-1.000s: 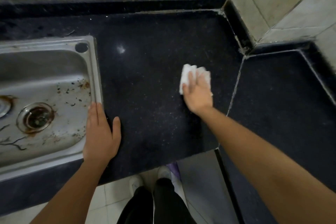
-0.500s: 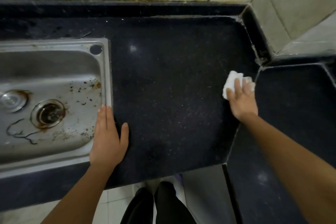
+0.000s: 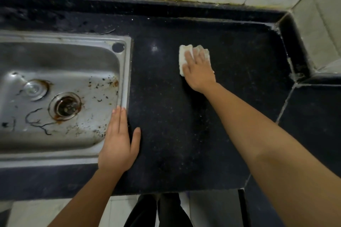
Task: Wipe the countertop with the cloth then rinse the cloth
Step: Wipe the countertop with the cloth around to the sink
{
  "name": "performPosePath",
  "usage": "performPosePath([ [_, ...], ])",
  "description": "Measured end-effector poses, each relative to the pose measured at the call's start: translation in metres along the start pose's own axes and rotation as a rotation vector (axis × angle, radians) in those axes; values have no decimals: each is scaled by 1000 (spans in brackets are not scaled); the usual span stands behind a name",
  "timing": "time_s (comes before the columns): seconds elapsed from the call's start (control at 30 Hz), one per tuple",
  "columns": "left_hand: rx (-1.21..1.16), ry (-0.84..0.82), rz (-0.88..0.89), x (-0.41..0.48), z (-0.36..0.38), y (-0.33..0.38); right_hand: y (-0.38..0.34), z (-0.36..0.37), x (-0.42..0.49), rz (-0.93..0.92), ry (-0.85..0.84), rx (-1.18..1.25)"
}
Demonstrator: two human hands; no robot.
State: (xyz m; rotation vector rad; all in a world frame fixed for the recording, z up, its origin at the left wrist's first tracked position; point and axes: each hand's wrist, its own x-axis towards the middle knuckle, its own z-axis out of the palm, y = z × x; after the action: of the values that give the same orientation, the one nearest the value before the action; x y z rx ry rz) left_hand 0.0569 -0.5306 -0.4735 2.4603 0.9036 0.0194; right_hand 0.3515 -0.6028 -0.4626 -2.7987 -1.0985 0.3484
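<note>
A small white cloth [image 3: 183, 57] lies flat on the black speckled countertop [image 3: 166, 116], toward the back middle. My right hand [image 3: 198, 70] presses down on the cloth with fingers spread over it, hiding most of it. My left hand [image 3: 119, 143] rests palm-down on the counter at the sink's right rim, fingers together, holding nothing. The steel sink [image 3: 121, 72] on the left is stained, with rusty specks around its drain [image 3: 65, 106].
A tiled wall runs along the back and turns forward at the right corner [image 3: 287, 29]. A second dark counter slab [image 3: 313, 116] joins at the right along a pale seam. The counter's front edge drops to the floor, where my legs show.
My right hand slid the cloth from the middle to the right seam, then back left and farther toward the wall. My left hand stayed at the sink's edge.
</note>
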Motion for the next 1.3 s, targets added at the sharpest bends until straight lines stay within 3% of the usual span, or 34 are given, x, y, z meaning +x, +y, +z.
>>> performPosePath([
  [0.27,-43,-4,-23,-1,-1,0,-35,25,-85,-551,-117,26],
  [0.4,-57,-9,-20,-2,-5,1,-9,35,-153,-653,-164,55],
  [0.53,-29,-1,-21,-4,-6,3,47,27,-197,-458,-117,14],
  [0.7,-35,0,-2,-4,-6,-1,96,19,-236,51,0,33],
  [0.87,-137,-59,49,-6,-9,-7,68,35,-272,495,74,133],
  [0.97,-200,-139,113,-10,-15,-15,31,54,-281,666,127,92],
  [1.1,-138,-143,272,-29,-33,-48,-48,71,-291,700,157,127],
  [1.3,90,-189,295,-54,-65,-120,-178,100,-296,317,156,102],
])
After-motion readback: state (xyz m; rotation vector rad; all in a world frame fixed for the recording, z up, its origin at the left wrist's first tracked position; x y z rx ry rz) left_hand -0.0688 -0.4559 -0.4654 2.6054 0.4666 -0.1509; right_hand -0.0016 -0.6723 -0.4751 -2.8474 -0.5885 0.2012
